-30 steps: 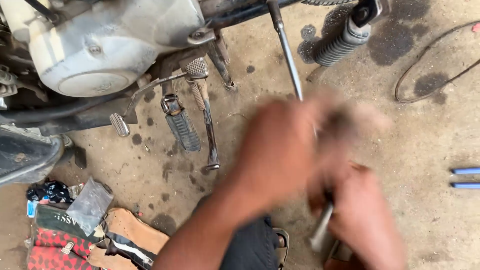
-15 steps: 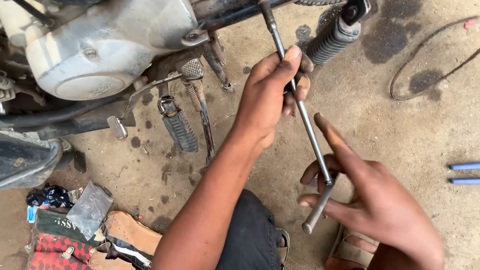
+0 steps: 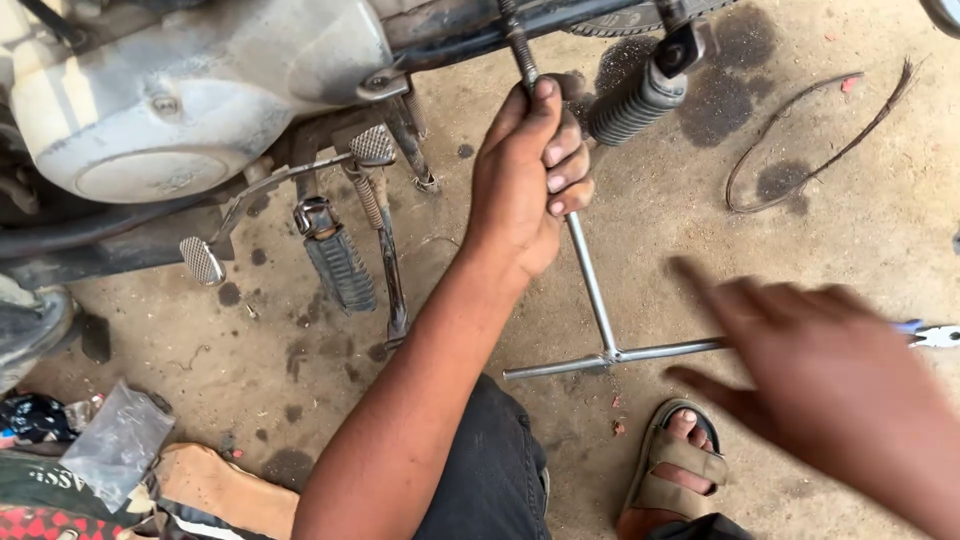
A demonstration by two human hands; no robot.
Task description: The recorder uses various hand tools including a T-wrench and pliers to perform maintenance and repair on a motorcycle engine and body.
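Note:
My left hand (image 3: 527, 175) grips the upper shaft of a metal T-handle wrench (image 3: 594, 300), whose far end reaches up under the motorcycle frame (image 3: 470, 30). The wrench's crossbar lies level near my knee. My right hand (image 3: 810, 350) is blurred, fingers spread, just right of the crossbar's end and off the tool. The silver engine case (image 3: 180, 100) fills the upper left. A ribbed rear footpeg (image 3: 635, 105) hangs right of my left hand.
A front footpeg (image 3: 340, 265), side stand (image 3: 385, 260) and brake pedal (image 3: 202, 260) sit under the engine. A loop of wire (image 3: 810, 150) lies on oil-stained concrete at upper right. Pliers (image 3: 935, 335) lie at the right edge. Rags and a plastic bag (image 3: 115, 440) are at lower left. My sandalled foot (image 3: 675, 470) is below.
My right hand has let go of the crossbar and swung off to the right. The crossbar has turned from pointing down to lying level. My left hand stays on the shaft.

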